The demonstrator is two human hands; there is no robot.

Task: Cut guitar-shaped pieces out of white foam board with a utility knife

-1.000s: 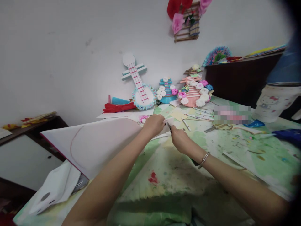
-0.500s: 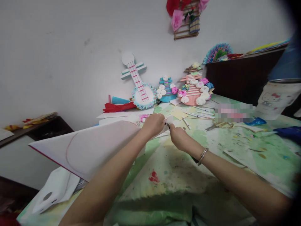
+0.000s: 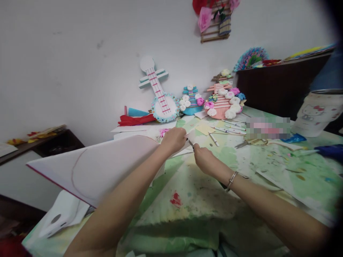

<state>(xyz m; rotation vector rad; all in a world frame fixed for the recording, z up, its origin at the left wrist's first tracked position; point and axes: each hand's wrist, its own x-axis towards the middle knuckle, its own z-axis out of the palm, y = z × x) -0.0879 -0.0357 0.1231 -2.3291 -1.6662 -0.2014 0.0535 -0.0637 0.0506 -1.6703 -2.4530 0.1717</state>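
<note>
My left hand [image 3: 174, 140] is closed on the far right end of a large white foam board [image 3: 112, 166], which is tilted up from the table. A curved pencil-like line runs across the board, and its lower edge is dark red. My right hand [image 3: 205, 157] is wrapped round a craft knife [image 3: 191, 143], its thin blade pointing up and left at the board's end beside my left hand. Whether the blade touches the board I cannot tell. Most of the knife's handle is hidden in my palm.
Gold-handled scissors [image 3: 252, 142] and several white markers [image 3: 213, 139] lie to the right on the green-painted tablecloth [image 3: 184, 182]. Flower-decorated paper instruments [image 3: 223, 101] and a white lute model [image 3: 160, 96] stand by the wall. A white cup [image 3: 317, 112] is at right.
My right hand has drawn slightly down with the knife, so more of the blade shows. The board's near left corner has shifted a little left in view. My left hand keeps its grip.
</note>
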